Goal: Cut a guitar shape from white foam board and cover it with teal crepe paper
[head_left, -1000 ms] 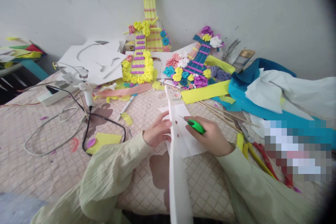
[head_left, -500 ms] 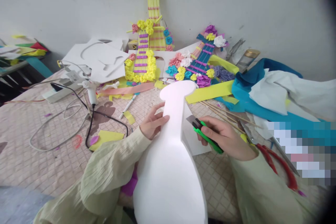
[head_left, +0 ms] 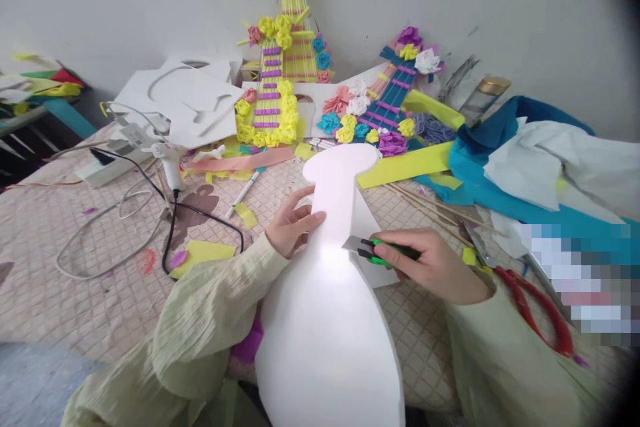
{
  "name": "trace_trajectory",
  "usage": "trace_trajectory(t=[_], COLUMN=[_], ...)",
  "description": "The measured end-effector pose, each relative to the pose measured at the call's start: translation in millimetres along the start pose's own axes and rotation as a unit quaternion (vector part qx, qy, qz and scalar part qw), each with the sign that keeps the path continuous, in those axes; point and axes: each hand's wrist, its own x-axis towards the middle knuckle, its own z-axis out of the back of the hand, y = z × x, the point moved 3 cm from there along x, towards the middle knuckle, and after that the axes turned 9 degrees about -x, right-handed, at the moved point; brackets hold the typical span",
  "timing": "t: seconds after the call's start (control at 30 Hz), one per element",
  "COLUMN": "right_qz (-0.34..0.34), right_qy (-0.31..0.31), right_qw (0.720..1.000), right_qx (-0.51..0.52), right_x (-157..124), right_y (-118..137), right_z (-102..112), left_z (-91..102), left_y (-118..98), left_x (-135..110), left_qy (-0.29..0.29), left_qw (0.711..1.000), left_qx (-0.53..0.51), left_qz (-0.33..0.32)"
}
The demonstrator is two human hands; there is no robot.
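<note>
A white foam board (head_left: 330, 340) cut in the outline of a stringed instrument stretches from the bottom edge up to the table's middle. My left hand (head_left: 293, 223) grips the left edge of its narrow neck, thumb lying on the face. In my right hand (head_left: 425, 267) is a green and black utility knife (head_left: 373, 250), its blade out and pointing left. The blade tip is at the right side of the neck, near where it widens into the body; whether it cuts in, I cannot tell. A white sheet (head_left: 370, 220) shows behind the neck.
At the left lie a glue gun (head_left: 170, 167) with cords and a power strip (head_left: 105, 170). Decorated paper instruments (head_left: 270, 97) lean at the back wall. On the right are red-handled scissors (head_left: 545, 320), thin sticks (head_left: 430, 210) and blue fabric-like material (head_left: 470, 160).
My right hand has turned the knife flatter and brought its blade left to the neck's right edge. My left hand keeps its hold. The camera view has tipped slightly downward.
</note>
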Motion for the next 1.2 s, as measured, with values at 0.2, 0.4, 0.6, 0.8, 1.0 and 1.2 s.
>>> trace_trajectory(t=[0.2, 0.4, 0.6, 0.8, 1.0, 1.2], right_qz=[0.037, 0.057, 0.049, 0.064, 0.074, 0.050], right_qy=[-0.013, -0.010, 0.030, 0.033, 0.010, 0.000], right_qw=[0.999, 0.998, 0.998, 0.997, 0.996, 0.998], right_qx=[-0.026, -0.027, -0.007, -0.014, -0.039, -0.039], right_x=[-0.6, -0.2, -1.3, 0.2, -2.3, -3.9], right_y=[-1.5, -3.7, -5.8, -1.3, -6.8, -12.9], right_z=[1.9, 0.3, 5.5, 2.8, 4.8, 9.2], left_z=[-0.5, -0.4, -0.3, -1.2, 2.5, 5.3], left_y=[3.0, 5.4, 4.4, 7.5, 4.9, 0.4], left_x=[-0.2, 1.0, 1.3, 0.9, 3.0, 4.9], left_qy=[0.007, 0.012, 0.015, 0.001, 0.010, -0.009], left_qw=[1.000, 1.000, 1.000, 0.999, 0.999, 0.998], left_qx=[0.017, 0.017, 0.012, 0.041, 0.040, 0.060], left_qz=[-0.005, -0.002, 0.003, -0.014, -0.012, -0.018])
